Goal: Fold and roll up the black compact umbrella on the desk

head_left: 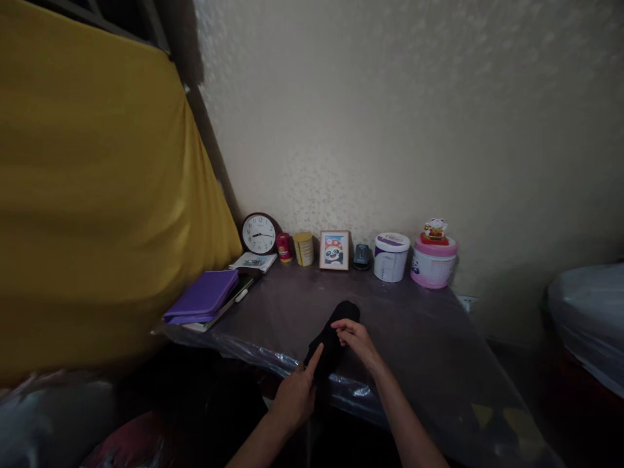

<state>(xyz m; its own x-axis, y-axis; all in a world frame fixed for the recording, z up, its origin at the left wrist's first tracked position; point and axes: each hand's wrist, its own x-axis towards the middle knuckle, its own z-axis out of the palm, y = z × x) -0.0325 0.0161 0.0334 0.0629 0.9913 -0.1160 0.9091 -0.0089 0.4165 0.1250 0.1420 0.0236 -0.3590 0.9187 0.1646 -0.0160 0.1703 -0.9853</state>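
Fingers of the right hand (355, 338) bend together at the middle of a soft black item (325, 338), while the left hand (295, 396) points its index finger along the near end; whether either hand grips it, I cannot tell. The item lies slantwise at the near edge of a dark table (414, 344), its far end rounded. Tabletop stretches from it to a row of objects along the far wall (390, 117), and on to the right edge. Numerals can be read on the round clock (259, 234) at far left; lettering on the red container (284, 248) and purple-topped white tub (391, 258) is too small. Glossy clear plastic covers the table. A wood-toned frame (334, 250) holds a panda picture, a cat figurine (435, 231) tops a pink-lidded tub (433, 268), and smooth yellow fabric (97, 162) hangs at left.
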